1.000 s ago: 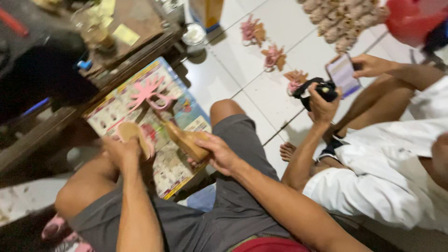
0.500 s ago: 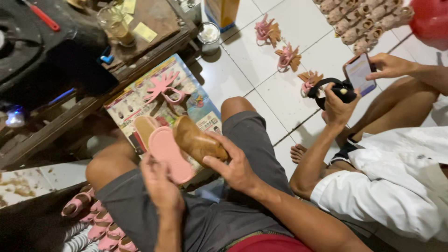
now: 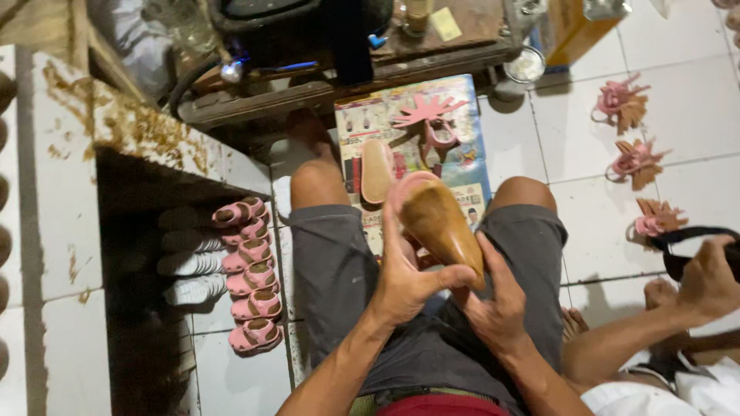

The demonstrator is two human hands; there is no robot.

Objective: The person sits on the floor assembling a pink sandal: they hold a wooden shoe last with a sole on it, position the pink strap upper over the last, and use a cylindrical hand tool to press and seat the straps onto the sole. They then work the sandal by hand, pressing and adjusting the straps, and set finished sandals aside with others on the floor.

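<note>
I hold a brown wooden shoe last (image 3: 443, 226) over my lap with a pink sole (image 3: 401, 192) pressed against its far side. My left hand (image 3: 408, 277) wraps around the last and the sole from the left. My right hand (image 3: 497, 304) supports the last's heel end from below. Both hands grip it between my knees, above my grey shorts (image 3: 339, 270). A tan insole (image 3: 377, 171) and a pink strap piece (image 3: 428, 115) lie on printed paper (image 3: 470, 166) on the floor in front of me.
Finished pink sandals (image 3: 250, 277) line up in rows on the floor at my left. More pink sandal uppers (image 3: 632, 158) lie on white tiles at the right. Another person's hand (image 3: 705, 281) holds a dark object at the right. A low wooden bench (image 3: 347, 77) stands ahead.
My view has swung left, showing the sandal rows. My left hand has brought the pink sole up against the wooden last, and both hands now close on them.
</note>
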